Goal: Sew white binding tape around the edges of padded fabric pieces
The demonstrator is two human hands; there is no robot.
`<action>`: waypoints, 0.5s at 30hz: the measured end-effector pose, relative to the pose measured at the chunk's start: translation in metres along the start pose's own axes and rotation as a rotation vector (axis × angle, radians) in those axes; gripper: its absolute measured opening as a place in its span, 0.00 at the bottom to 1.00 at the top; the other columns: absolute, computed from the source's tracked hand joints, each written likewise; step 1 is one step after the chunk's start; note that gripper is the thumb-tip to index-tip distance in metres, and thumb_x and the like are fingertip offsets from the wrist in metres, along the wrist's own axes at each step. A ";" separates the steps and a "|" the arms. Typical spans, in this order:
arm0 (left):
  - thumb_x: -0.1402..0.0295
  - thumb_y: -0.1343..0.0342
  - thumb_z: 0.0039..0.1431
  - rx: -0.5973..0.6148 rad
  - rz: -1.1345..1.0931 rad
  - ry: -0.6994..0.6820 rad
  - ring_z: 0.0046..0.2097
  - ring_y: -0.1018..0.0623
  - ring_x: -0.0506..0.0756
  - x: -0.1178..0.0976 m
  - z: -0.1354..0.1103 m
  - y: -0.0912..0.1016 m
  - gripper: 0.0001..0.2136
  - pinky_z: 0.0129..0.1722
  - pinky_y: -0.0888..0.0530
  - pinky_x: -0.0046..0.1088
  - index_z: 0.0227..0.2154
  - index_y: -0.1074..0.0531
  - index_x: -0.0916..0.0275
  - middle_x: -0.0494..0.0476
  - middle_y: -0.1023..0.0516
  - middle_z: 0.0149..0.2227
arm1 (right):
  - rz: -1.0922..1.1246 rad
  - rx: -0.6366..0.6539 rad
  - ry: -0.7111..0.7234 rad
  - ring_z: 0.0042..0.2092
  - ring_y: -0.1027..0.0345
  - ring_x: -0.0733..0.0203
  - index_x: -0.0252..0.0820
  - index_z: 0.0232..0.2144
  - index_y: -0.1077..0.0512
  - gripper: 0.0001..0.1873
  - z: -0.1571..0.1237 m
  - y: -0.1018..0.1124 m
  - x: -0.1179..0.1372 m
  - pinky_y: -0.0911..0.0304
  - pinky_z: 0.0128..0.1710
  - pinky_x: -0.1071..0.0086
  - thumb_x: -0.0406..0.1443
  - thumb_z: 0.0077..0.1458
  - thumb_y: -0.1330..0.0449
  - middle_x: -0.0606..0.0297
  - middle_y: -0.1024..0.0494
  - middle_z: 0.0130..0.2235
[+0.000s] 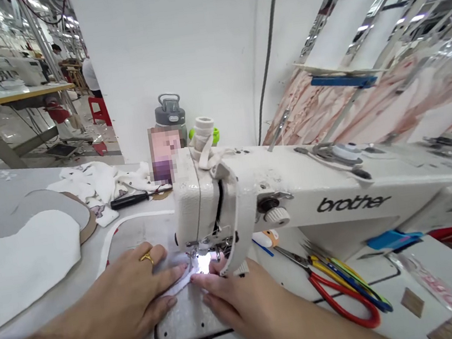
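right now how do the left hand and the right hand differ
The left hand wears a gold ring; no ring shows on the right hand. The left hand lies left of the sewing machine's lit needle area, the right hand to its right. The hanging white tape hides part of the right hand, not the left. Both are bare, fingertips near the needle area.

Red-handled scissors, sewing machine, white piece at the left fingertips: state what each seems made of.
Scissors: metal blades, by their gray sheen; handles probably glossy plastic, smooth and evenly red. Sewing machine: likely painted metal, its white casing catching highlights. White piece: apparently soft, matte cloth, by its curving edge.
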State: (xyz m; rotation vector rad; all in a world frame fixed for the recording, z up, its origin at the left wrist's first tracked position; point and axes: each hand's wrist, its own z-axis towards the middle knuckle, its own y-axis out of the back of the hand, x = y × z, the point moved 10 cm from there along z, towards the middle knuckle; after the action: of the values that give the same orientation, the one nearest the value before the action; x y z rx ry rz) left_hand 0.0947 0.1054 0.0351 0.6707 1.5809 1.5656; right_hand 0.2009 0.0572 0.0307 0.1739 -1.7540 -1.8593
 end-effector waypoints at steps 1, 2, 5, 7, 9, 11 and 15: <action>0.70 0.51 0.63 0.002 0.005 0.006 0.43 0.27 0.63 0.000 -0.001 -0.002 0.11 0.42 0.30 0.41 0.40 0.22 0.55 0.59 0.25 0.42 | 0.004 0.024 -0.016 0.43 0.28 0.49 0.44 0.51 0.25 0.15 0.000 -0.002 -0.001 0.32 0.42 0.58 0.37 0.65 0.46 0.56 0.22 0.41; 0.71 0.50 0.62 0.010 0.008 0.008 0.43 0.27 0.63 -0.001 -0.001 -0.003 0.10 0.42 0.30 0.42 0.38 0.23 0.56 0.59 0.26 0.42 | 0.009 0.045 -0.032 0.43 0.29 0.49 0.44 0.50 0.25 0.15 0.001 -0.004 -0.001 0.32 0.42 0.58 0.37 0.66 0.46 0.56 0.22 0.40; 0.68 0.50 0.63 0.049 0.017 0.031 0.43 0.27 0.64 0.000 -0.002 -0.011 0.09 0.41 0.30 0.45 0.36 0.24 0.56 0.61 0.25 0.44 | 0.019 0.075 -0.064 0.43 0.28 0.48 0.42 0.51 0.25 0.16 0.000 -0.009 -0.003 0.32 0.43 0.57 0.36 0.67 0.48 0.55 0.22 0.40; 0.64 0.50 0.65 0.072 0.000 0.046 0.43 0.27 0.65 -0.002 -0.003 -0.016 0.09 0.41 0.29 0.47 0.35 0.24 0.57 0.63 0.25 0.44 | 0.003 0.056 -0.077 0.44 0.28 0.47 0.41 0.52 0.25 0.17 0.000 -0.009 -0.005 0.32 0.46 0.55 0.37 0.67 0.49 0.53 0.21 0.40; 0.63 0.51 0.65 0.067 0.006 0.061 0.43 0.27 0.67 -0.006 -0.004 -0.020 0.11 0.41 0.29 0.49 0.33 0.25 0.59 0.65 0.26 0.43 | -0.017 0.018 -0.079 0.46 0.28 0.46 0.40 0.52 0.25 0.18 0.001 -0.006 -0.006 0.32 0.47 0.53 0.37 0.67 0.49 0.52 0.21 0.42; 0.62 0.52 0.65 0.039 0.053 0.076 0.44 0.28 0.68 -0.010 -0.004 -0.019 0.13 0.42 0.30 0.51 0.30 0.27 0.61 0.68 0.26 0.42 | -0.024 -0.015 -0.071 0.47 0.28 0.45 0.40 0.51 0.24 0.17 0.001 -0.004 -0.006 0.31 0.47 0.53 0.37 0.66 0.48 0.50 0.21 0.44; 0.67 0.60 0.67 0.046 0.076 0.032 0.41 0.28 0.65 -0.012 -0.004 -0.016 0.17 0.41 0.31 0.46 0.30 0.27 0.59 0.65 0.26 0.40 | -0.066 -0.093 -0.039 0.45 0.27 0.45 0.39 0.48 0.23 0.15 0.000 -0.001 -0.007 0.29 0.44 0.54 0.37 0.64 0.45 0.51 0.20 0.43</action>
State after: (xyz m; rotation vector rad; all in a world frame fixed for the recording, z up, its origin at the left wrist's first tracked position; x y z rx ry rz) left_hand 0.1006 0.0921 0.0216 0.7416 1.6359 1.6064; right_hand 0.2062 0.0607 0.0284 0.1623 -1.7018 -1.9991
